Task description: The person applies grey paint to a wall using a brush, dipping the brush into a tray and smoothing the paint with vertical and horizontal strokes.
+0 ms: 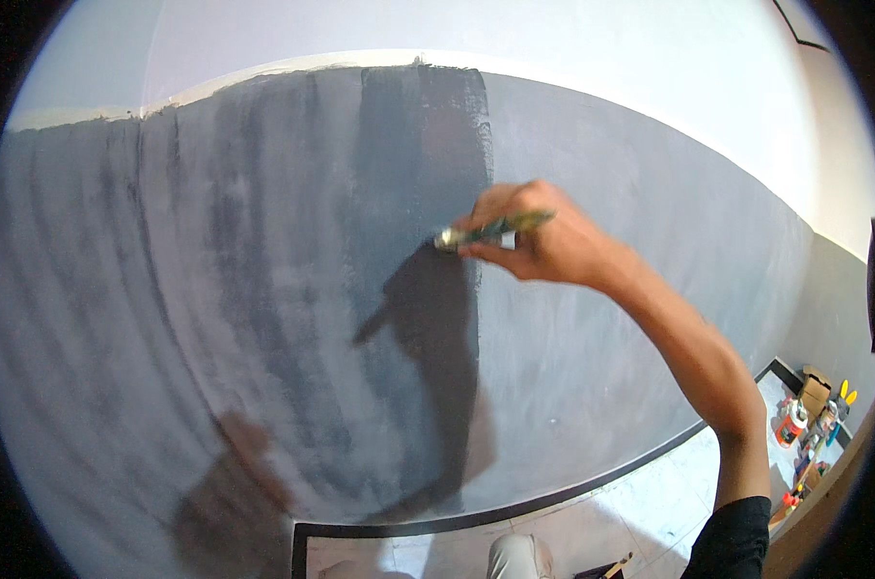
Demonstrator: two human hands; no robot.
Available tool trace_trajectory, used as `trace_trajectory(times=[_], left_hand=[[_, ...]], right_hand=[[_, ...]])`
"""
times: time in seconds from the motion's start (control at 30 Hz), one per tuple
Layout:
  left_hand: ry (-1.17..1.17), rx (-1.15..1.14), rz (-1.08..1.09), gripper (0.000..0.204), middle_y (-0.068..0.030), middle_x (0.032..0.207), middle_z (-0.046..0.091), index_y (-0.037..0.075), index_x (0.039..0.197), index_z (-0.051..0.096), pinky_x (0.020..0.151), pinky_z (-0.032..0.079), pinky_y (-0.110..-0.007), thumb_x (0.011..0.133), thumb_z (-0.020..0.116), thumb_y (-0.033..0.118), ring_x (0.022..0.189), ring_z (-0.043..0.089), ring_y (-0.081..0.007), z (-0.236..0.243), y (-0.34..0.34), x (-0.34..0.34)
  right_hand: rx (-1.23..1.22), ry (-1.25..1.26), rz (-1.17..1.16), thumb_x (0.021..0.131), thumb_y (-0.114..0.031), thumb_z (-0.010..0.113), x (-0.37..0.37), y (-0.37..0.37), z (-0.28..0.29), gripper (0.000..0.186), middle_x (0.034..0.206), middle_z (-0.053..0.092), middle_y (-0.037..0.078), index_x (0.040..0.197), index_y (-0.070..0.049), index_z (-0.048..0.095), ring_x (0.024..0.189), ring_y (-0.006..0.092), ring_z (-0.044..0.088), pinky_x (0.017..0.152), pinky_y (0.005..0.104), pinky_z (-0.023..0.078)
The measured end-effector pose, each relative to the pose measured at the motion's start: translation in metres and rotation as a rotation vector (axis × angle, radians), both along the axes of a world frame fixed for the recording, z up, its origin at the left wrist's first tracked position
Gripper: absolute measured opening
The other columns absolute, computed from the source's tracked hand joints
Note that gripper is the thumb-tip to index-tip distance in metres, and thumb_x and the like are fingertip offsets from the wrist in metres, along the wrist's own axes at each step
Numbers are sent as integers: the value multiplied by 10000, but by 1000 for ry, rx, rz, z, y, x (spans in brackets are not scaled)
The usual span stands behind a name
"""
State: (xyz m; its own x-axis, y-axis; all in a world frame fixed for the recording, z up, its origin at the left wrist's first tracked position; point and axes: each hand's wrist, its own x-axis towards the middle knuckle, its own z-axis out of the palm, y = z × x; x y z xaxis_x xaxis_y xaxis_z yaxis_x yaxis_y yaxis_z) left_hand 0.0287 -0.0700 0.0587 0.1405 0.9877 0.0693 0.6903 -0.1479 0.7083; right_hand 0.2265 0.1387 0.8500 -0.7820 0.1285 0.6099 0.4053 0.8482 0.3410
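My right hand (553, 236) is closed round the handle of a paintbrush (495, 230), in front of a grey wall (630, 232). The brush's tip points left, at the wall; its bristles hardly show, so I cannot tell whether they touch. Behind and left of the hand runs a darker, wet-looking strip of paint (408, 145) with a rough right edge. Streaky, uneven grey covers the wall further left, while the grey to the right is lighter and smoother. The shadow of the hand and arm falls across the dark strip. My left hand is out of view.
A pale band and white upper wall (592, 48) lie above the grey. Black skirting (553, 511) edges the tiled floor (572, 536). A dark tray (592, 573) with a stick sits by my knee (519, 558). An orange-and-white can (791, 423) and cardboard box (815, 388) stand at right.
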Motion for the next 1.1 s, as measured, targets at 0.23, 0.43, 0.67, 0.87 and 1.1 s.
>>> trace_trajectory(times=[0.23,0.43,0.67,0.87,1.1], left_hand=[[15,-25,-31,443,-100,883,689,129,1459,447,905,554,-443,1070,426,340,953,665,-209,0,9,2],[24,-83,-63,428,-111,895,690,123,1428,466,901,554,-446,1054,440,329,955,665,-227,6,17,0],[21,-125,-73,410,-125,909,691,116,1392,487,896,554,-450,1036,457,317,958,665,-247,3,21,-2],[40,-151,-97,395,-136,921,692,109,1361,505,892,554,-453,1020,472,307,960,665,-264,1,22,-5],[48,-183,-110,378,-150,935,693,102,1324,527,888,554,-456,1002,488,294,962,664,-284,1,19,-5]], right_hand=[[294,191,-324,940,-265,740,-29,17,92,223,927,749,116,1053,-75,765,762,209,690,707,366,586],[786,340,59,891,-207,726,-27,10,111,187,918,715,97,1021,-78,762,860,327,687,750,443,576],[354,115,-50,861,-165,751,-17,5,24,226,845,696,108,1074,-88,764,811,317,686,703,431,567],[-31,193,-123,891,-262,778,-11,-6,28,238,724,690,143,962,-35,774,587,262,643,571,384,521],[212,652,-267,925,-293,765,-47,8,89,309,810,755,148,1080,-26,783,651,161,688,588,310,554]])
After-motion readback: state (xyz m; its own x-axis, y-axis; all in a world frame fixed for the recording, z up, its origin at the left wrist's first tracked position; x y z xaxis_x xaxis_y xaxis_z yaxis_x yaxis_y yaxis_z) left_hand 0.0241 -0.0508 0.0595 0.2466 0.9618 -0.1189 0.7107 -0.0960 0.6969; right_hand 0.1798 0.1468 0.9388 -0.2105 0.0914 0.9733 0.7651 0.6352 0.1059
